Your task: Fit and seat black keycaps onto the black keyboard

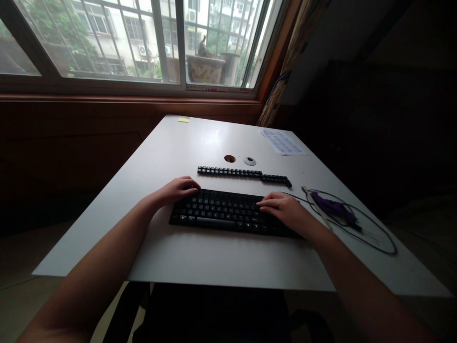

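Note:
A black keyboard (216,209) lies at a slight slant on the white desk, near its front edge. Its top strip looks bare of raised keys. At the back left corner, my left hand (178,188) has its fingers bent over the rear edge and its thumb on the near side. My right hand (283,207) rests over the right part of the keyboard, fingers stretched out to the left and apart, covering the keys beneath. Just behind the keyboard, a row of loose black keycaps (228,171) runs across the desk, stepping down at its right end.
A looped cable (389,245), a purple cloth (328,205) and a thin light stick (316,208) lie to the right. Farther back are a printed sheet (283,142), a yellow note (183,120), a cable hole (230,159) and a round cover (249,161). A barred window stands beyond.

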The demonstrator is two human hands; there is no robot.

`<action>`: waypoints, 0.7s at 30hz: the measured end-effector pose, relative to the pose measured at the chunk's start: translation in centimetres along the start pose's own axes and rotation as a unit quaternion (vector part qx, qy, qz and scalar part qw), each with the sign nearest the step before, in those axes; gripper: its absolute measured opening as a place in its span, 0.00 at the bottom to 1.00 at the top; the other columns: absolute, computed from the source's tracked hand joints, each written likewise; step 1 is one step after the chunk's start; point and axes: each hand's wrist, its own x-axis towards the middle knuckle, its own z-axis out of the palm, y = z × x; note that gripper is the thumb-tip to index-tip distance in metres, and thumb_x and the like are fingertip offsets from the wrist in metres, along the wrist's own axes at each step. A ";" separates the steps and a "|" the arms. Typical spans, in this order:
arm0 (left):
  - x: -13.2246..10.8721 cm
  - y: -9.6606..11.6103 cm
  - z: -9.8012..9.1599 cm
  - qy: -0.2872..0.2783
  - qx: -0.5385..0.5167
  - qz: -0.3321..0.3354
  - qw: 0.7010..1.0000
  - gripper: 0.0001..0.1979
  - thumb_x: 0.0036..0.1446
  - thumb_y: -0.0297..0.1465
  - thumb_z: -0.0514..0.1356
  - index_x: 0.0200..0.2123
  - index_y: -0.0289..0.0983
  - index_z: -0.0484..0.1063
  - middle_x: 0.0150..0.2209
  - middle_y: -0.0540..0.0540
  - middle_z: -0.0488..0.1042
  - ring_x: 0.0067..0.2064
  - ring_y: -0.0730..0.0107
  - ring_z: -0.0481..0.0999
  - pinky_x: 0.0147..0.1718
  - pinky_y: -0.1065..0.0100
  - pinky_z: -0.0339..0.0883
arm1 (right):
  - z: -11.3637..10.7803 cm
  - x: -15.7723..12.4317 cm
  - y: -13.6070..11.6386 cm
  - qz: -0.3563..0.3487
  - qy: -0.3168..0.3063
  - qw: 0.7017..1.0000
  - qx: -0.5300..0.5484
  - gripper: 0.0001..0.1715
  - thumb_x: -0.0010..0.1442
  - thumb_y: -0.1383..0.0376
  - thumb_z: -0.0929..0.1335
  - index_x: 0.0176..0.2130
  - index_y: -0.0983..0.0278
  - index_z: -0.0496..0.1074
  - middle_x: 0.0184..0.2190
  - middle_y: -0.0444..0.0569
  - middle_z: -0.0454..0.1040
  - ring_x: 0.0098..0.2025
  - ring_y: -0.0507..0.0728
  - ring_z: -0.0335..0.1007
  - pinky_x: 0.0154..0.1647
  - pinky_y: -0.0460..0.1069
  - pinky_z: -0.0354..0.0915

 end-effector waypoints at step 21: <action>-0.1 0.3 -0.2 -0.005 0.004 -0.011 1.000 0.16 0.65 0.42 0.56 0.46 0.41 0.78 0.47 0.44 0.75 0.49 0.59 0.75 0.51 0.59 0.69 | 2.2 0.0 2.8 0.040 0.035 0.998 0.024 0.29 0.63 0.48 0.67 0.60 0.54 0.69 0.57 0.51 0.74 0.60 0.67 0.66 0.64 0.64 0.59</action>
